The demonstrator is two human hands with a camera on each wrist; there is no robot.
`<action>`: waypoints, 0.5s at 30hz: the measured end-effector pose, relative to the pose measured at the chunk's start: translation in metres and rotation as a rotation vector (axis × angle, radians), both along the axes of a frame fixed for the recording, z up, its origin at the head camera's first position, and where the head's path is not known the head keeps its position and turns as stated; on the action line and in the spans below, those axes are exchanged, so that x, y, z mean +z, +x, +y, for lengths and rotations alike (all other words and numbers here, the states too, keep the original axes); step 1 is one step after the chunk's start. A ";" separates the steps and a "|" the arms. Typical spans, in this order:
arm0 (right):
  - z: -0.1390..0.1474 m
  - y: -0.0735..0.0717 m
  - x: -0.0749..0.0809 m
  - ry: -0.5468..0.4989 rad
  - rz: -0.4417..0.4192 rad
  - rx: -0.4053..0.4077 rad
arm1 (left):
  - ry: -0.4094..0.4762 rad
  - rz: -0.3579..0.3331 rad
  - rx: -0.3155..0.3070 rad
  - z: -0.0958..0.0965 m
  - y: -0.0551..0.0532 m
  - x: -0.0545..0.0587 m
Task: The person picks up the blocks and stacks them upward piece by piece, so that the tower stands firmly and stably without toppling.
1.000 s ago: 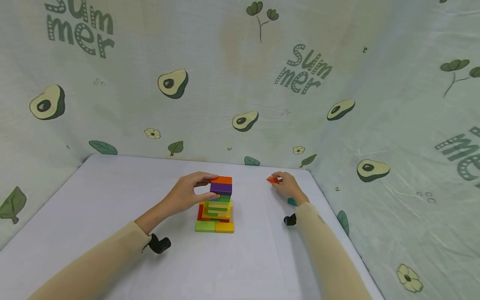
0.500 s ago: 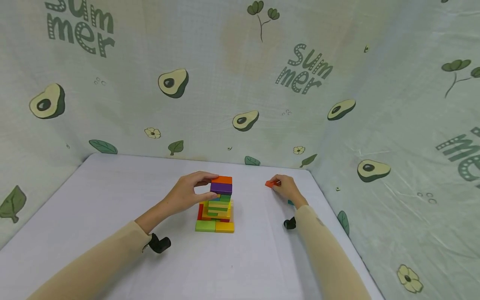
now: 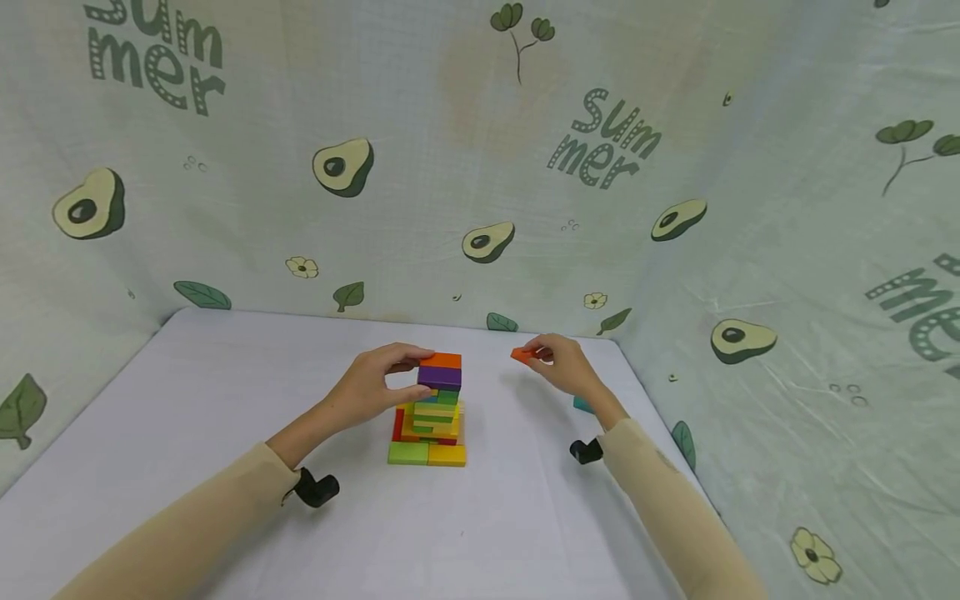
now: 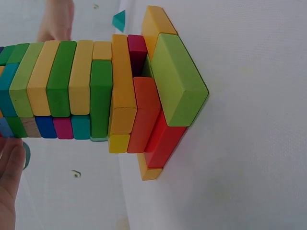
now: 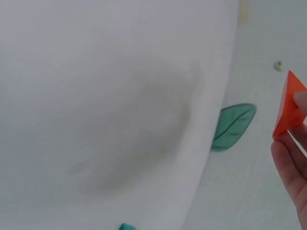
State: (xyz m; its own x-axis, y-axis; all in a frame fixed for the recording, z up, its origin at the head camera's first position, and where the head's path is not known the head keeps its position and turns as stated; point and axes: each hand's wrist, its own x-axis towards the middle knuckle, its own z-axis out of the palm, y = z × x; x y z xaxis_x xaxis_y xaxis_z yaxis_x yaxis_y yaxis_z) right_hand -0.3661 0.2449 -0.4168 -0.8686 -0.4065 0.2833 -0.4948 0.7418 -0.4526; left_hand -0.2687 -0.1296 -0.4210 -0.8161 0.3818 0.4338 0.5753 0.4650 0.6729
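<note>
A tall tower of coloured wooden blocks (image 3: 437, 408) stands mid-table, with an orange block (image 3: 441, 361) and a purple block (image 3: 439, 379) at its top. My left hand (image 3: 367, 387) holds the tower's upper part from the left, fingers at the orange block and thumb by the purple one. In the left wrist view, fingers (image 4: 10, 165) of that hand show at the tower's edge. To the right of the tower, my right hand (image 3: 562, 364) pinches an orange triangular block (image 5: 290, 106) between thumb and fingers, raised over the table.
A teal block (image 3: 582, 404) lies on the white table (image 3: 510, 517) beyond the right forearm. Lime and yellow blocks (image 3: 427, 454) lie flat at the tower's foot. Printed fabric (image 3: 420, 175) rises behind the table and along its sides.
My right hand has moved left and up with the orange triangular block, closer to the tower. The left hand and the tower look the same.
</note>
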 end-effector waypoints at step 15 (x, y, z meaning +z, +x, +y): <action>-0.082 0.070 0.077 -0.043 0.097 0.308 | -0.001 -0.015 -0.004 0.000 0.000 -0.001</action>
